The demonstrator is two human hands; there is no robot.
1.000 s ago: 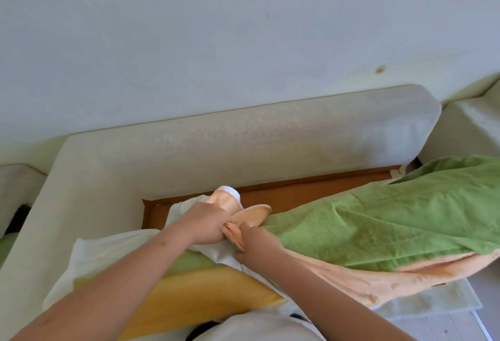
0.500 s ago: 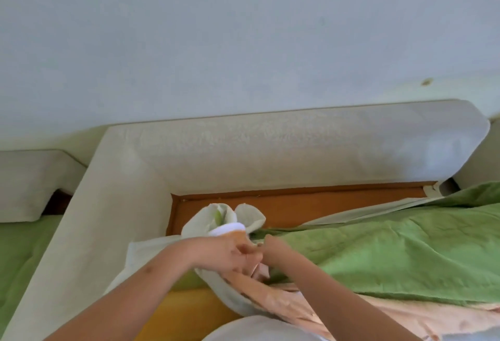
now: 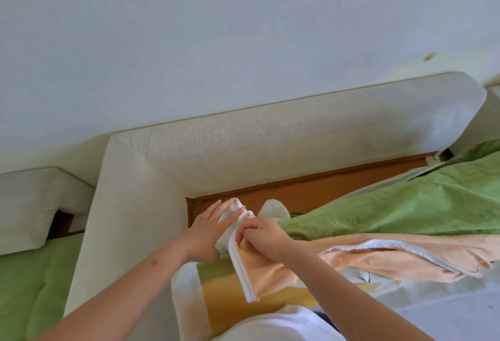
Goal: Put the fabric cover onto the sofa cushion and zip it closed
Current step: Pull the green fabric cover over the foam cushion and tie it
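Observation:
The sofa cushion (image 3: 230, 297), yellow foam in a white liner, lies in front of me with its far corner (image 3: 274, 209) sticking up. The green fabric cover (image 3: 405, 205), peach on its inside, drapes over the cushion to the right. A white zipper tape (image 3: 240, 270) runs down from the corner along the cover's open edge. My left hand (image 3: 208, 229) lies with fingers straight against the white liner corner. My right hand (image 3: 259, 234) pinches the cover's edge at the top of the zipper tape.
The cream sofa back (image 3: 270, 148) and left armrest (image 3: 119, 221) frame the bare orange-brown seat base (image 3: 311, 192). A second green seat cushion (image 3: 27, 286) lies at the far left. A pale wall fills the upper frame.
The view shifted right. My left hand opened flat on the liner corner, and my right hand pulled the cover's edge back so the white zipper tape now shows.

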